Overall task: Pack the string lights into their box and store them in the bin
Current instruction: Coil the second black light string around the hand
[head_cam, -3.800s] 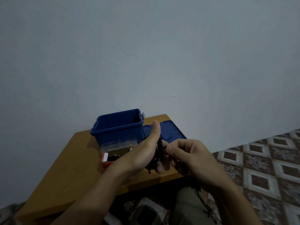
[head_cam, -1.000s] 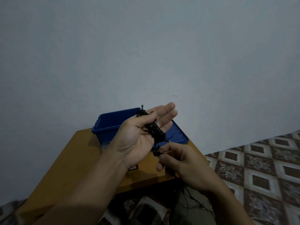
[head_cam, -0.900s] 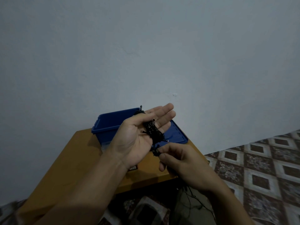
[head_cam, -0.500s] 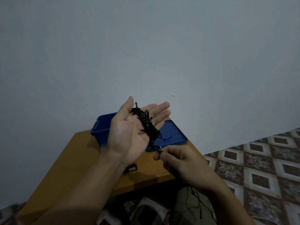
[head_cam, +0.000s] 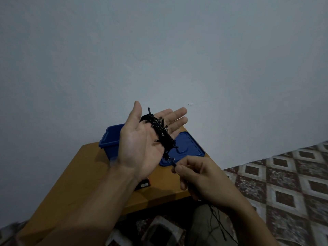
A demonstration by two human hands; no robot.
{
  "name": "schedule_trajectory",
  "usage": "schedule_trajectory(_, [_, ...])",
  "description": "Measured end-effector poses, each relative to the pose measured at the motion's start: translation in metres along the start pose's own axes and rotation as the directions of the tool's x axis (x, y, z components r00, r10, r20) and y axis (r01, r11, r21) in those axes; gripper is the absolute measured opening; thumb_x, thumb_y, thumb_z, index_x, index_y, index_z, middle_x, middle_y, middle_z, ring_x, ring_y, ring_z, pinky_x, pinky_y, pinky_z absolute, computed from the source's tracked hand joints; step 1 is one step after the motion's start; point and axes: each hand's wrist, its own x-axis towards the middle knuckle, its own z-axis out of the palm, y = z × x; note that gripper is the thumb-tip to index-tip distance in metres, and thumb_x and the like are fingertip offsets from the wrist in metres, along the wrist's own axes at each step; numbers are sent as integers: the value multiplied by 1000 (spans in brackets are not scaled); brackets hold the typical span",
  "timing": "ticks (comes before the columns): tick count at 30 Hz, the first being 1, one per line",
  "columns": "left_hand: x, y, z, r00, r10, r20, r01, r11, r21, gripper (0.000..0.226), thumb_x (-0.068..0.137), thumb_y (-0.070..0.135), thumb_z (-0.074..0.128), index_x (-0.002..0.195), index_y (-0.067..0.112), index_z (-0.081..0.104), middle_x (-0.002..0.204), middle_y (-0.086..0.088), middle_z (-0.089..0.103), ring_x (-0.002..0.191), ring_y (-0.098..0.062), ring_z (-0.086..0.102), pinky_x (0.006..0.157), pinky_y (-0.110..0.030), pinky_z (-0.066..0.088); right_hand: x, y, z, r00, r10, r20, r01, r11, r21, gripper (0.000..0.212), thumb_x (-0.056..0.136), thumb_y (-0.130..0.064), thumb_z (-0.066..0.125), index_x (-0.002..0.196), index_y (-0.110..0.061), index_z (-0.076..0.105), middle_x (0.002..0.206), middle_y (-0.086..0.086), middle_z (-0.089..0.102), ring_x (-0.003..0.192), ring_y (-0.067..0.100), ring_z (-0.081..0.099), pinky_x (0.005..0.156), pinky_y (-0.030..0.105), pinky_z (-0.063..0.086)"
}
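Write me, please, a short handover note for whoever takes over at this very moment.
Left hand: palm up, fingers straight, string lights wound around it.
Right hand: pinches their loose strand just below the coil; the rest hangs toward the lap.
Bin stands open on the table, lid flat beside it; box mostly hidden behind the left wrist.
Done: much of the winding. To do: wind the rest, box the lights, put the box in the bin.
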Motion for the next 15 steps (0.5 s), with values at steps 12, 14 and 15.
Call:
schedule_trajectory(12, [1, -5, -5, 995, -81, -50, 93, 937, 337, 103, 80, 79, 23, 160, 17, 4, 156, 6, 42, 149, -7, 23, 115, -33, 18, -3, -7, -1, 999, -2, -43, 6, 997, 81, 41, 99, -36, 57, 68, -9, 54, 50, -1, 46, 39, 11, 37, 41, 20, 33])
schedule_trajectory(14, [1, -7, -6, 992, -110, -68, 128, 913, 387, 104, 78, 79, 22, 160, 19, 3, 158, 8, 38, 149, -5, 21, 117, -33, 16, -3, -8, -2, 997, -2, -71, 10, 994, 109, 45, 97, -37, 59, 67, -5, 48, 50, 3, 44, 38, 15, 36, 41, 22, 34])
schedule_trajectory(15, [1, -8, -6, 989, -123, -77, 144, 898, 416, 103, 78, 79, 21, 160, 21, 4, 159, 9, 36, 150, -4, 19, 118, -33, 14, -4, -8, -3, 996, 3, -87, 8, 992, 124, 46, 96, -38, 60, 67, -4, 47, 49, 4, 43, 38, 16, 35, 41, 22, 33])
